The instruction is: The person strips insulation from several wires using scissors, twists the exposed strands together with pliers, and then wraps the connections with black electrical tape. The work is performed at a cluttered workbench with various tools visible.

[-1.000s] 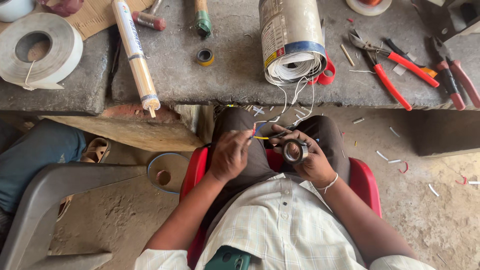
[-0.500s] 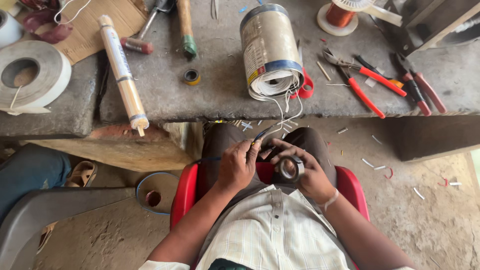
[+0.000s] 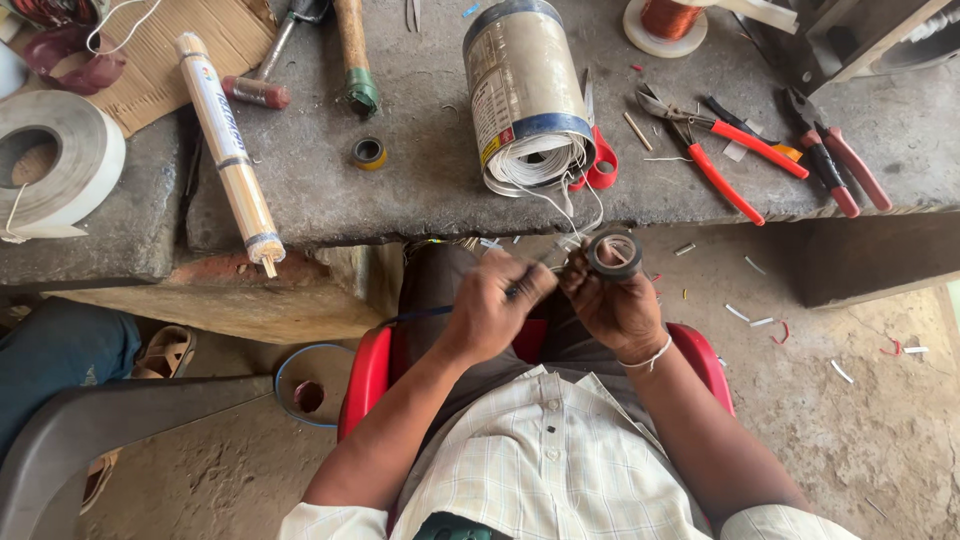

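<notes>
- Far to the left of the upright metal tin can [image 3: 527, 95], a big roll of white tape [image 3: 55, 165] lies on the grey concrete workbench [image 3: 420, 190].
- Nearer the can on that same side, a long paper-wrapped bundle of thin sticks [image 3: 228, 150] lies slanted, its lower end poking past the bench edge.
- A hammer with a wooden handle [image 3: 352, 45] and a small yellow-rimmed roll of tape [image 3: 369, 152] sit just left of the can.
- The can itself stands on the bench with rolled white paper and loose white wires spilling from its open mouth.
- Below the can, over my lap, my left hand [image 3: 492, 310] is closed in a pinch on a thin dark wire [image 3: 440, 312] that trails off to the left.
- Just right of it, my right hand [image 3: 615, 300] is curled around a small roll of black insulating tape [image 3: 612, 255], gripping it below the can's mouth, off the bench.
- Right of the can lie red-handled scissors [image 3: 600, 170], orange-handled pliers [image 3: 715, 150] and dark-red-handled pliers [image 3: 835, 155].
- A spool of copper wire [image 3: 665, 20] sits above and right of the can.
- I sit on a red plastic chair [image 3: 368, 375] below the can.
</notes>
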`<state>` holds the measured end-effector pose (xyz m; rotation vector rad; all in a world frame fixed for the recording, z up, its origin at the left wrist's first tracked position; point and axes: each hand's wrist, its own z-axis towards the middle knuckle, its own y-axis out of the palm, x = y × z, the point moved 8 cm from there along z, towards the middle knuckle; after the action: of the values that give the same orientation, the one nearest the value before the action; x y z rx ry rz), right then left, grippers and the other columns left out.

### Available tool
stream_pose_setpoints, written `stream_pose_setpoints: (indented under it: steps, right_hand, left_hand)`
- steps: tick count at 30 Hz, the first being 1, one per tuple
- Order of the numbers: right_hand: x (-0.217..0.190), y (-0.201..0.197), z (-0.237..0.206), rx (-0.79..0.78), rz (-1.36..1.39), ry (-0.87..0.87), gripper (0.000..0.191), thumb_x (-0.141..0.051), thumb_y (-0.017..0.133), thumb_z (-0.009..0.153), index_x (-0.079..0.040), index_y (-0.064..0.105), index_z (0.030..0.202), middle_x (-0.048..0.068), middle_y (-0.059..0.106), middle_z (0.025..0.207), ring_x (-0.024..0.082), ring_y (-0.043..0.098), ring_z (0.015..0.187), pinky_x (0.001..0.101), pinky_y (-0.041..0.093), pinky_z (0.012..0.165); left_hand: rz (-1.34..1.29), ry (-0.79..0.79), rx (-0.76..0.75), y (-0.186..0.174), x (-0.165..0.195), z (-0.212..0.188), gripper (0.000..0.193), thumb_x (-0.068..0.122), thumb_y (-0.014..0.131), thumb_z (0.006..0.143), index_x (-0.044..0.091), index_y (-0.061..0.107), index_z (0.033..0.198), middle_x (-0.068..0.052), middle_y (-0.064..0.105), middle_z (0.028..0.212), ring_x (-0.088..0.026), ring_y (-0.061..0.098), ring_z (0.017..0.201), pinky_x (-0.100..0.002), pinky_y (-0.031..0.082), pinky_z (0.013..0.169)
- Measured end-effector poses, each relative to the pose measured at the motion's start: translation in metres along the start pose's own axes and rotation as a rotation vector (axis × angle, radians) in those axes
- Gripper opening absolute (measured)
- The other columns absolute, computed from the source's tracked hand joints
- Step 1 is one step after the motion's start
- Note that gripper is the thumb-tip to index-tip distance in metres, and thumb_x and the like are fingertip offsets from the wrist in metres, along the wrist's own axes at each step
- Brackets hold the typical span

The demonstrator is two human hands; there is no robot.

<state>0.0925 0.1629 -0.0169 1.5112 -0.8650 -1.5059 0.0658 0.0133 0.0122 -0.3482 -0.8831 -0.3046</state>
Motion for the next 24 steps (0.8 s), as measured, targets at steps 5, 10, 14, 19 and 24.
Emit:
stream_pose_setpoints:
  steps: [5,10,14,19,24]
  right_hand:
    - [-0.017,-0.002,0.004,-0.055,-0.050,-0.029,0.021,-0.022,0.065,0.104,-0.002,0.063,0.112,0.009,0.062,0.095,0.021,0.057,0.089,0.0351,0.045,0.086]
    - [-0.036,-0.018,0.007,-0.028,-0.082,-0.049,0.022,-0.022,0.064,0.106,-0.001,0.062,0.113,0.009,0.064,0.098,0.021,0.058,0.091,0.0357,0.045,0.089]
    - [-0.037,-0.031,0.007,0.019,-0.051,-0.024,0.026,-0.024,0.063,0.106,0.000,0.063,0.116,0.011,0.065,0.099,0.021,0.060,0.093,0.0354,0.047,0.091]
    - [-0.035,-0.025,0.002,-0.044,0.004,-0.001,0.027,-0.022,0.063,0.104,0.002,0.063,0.117,0.011,0.066,0.100,0.022,0.061,0.093,0.0338,0.048,0.091]
    - [-0.036,-0.017,-0.002,-0.014,-0.031,-0.013,0.029,-0.022,0.063,0.101,0.001,0.063,0.119,0.011,0.065,0.100,0.022,0.060,0.092,0.0348,0.047,0.090]
  left_hand:
    - [-0.873,-0.502,0.282,-0.011,-0.057,0.013,0.026,0.025,0.059,0.112,0.002,0.065,0.100,-0.002,0.068,0.085,-0.004,0.056,0.068,-0.021,0.046,0.060]
    - [0.092,-0.028,0.173,-0.013,-0.003,-0.001,0.022,0.023,0.065,0.108,0.003,0.061,0.117,-0.004,0.071,0.094,-0.008,0.057,0.061,-0.025,0.047,0.056]
    - [0.532,0.608,-0.250,0.039,0.050,-0.032,0.024,0.020,0.068,0.101,0.016,0.059,0.122,-0.005,0.073,0.124,-0.012,0.056,0.057,-0.028,0.049,0.053]
    - [0.942,0.361,-0.140,0.029,0.028,0.001,0.038,0.020,0.065,0.096,0.012,0.059,0.132,-0.011,0.062,0.136,-0.023,0.062,0.063,-0.038,0.053,0.054]
    - [1.150,0.120,-0.166,0.021,0.001,0.018,0.047,0.039,0.068,0.089,0.004,0.062,0.120,-0.016,0.061,0.121,-0.033,0.064,0.065,-0.043,0.054,0.051]
